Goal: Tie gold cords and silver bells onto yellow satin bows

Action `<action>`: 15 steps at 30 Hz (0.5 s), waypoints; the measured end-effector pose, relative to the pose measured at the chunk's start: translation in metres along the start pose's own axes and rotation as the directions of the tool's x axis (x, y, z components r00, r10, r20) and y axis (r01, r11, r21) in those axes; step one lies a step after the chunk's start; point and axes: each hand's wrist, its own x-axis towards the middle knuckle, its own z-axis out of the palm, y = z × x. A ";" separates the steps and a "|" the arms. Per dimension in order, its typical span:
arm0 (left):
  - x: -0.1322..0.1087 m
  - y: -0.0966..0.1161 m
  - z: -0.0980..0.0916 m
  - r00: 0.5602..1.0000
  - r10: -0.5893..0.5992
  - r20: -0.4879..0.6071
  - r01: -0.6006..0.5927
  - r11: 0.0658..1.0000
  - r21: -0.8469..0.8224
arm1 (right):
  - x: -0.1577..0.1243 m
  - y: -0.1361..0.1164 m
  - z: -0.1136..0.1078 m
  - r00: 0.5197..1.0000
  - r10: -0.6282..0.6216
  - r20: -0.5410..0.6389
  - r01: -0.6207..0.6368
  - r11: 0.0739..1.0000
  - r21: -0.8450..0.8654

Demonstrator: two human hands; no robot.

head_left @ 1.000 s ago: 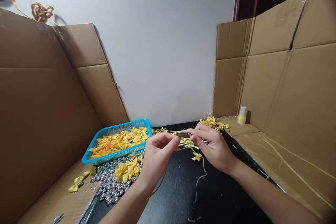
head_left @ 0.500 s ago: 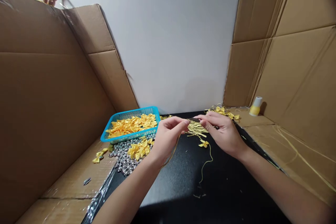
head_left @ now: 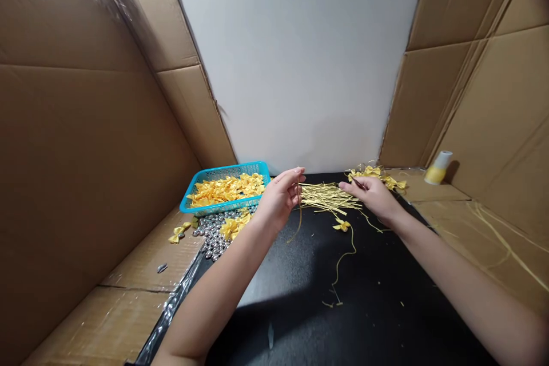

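Note:
My left hand [head_left: 281, 194] is raised over the middle of the black table, thumb and fingers pinched on a thin yellow cord [head_left: 299, 217] that hangs below them. To its right, my right hand [head_left: 373, 197] is closed round a small dark, slender tool [head_left: 358, 183]; most of it is hidden by the fingers, so its kind is unclear. Between and behind both hands lies a pile of cut yellow cords [head_left: 328, 197]. In front of that pile is a yellow ribbon bow [head_left: 342, 225] with a long cord tail [head_left: 338, 266].
At left stands a blue basket [head_left: 189, 204] of yellow bows, with silver beads [head_left: 212, 234] and loose bows [head_left: 231, 229] before it. More bows [head_left: 377, 174] lie at the back right, near a yellow-and-white spool [head_left: 438, 168]. Cardboard walls [head_left: 86, 126] flank the table.
My hands, close together before, have moved apart. The right hand has drawn off to the right with the dark tool; the left still pinches cord. The view has shifted slightly.

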 end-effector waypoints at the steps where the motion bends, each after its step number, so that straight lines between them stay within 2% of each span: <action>1: 0.000 -0.001 0.000 1.000 0.011 -0.010 -0.011 1.000 -0.009 | -0.007 -0.003 0.009 0.999 0.007 0.042 -0.008 0.999 0.041; 3: 0.000 -0.004 0.000 0.998 0.050 -0.033 -0.050 0.998 -0.025 | -0.024 -0.012 0.033 0.991 0.002 0.135 -0.021 0.990 0.139; 5: -0.001 -0.008 0.001 0.994 0.099 -0.055 -0.101 0.994 -0.037 | -0.041 -0.020 0.059 0.970 0.025 0.240 -0.126 0.903 0.411; 8: -0.003 -0.012 0.003 0.984 0.163 -0.072 -0.167 0.985 -0.049 | -0.056 -0.026 0.085 0.973 0.063 0.221 -0.192 0.748 0.635; 10: -0.005 -0.013 0.003 0.978 0.194 -0.076 -0.199 0.978 -0.058 | -0.058 -0.029 0.088 0.979 0.071 0.191 -0.186 0.695 0.694; 12: -0.006 -0.012 0.002 0.972 0.223 -0.076 -0.228 0.971 -0.066 | -0.058 -0.031 0.081 0.974 0.078 0.211 -0.208 0.671 0.712; 15: -0.007 -0.013 0.002 0.960 0.272 -0.069 -0.277 0.958 -0.071 | -0.059 -0.035 0.071 0.959 0.089 0.268 -0.255 0.680 0.687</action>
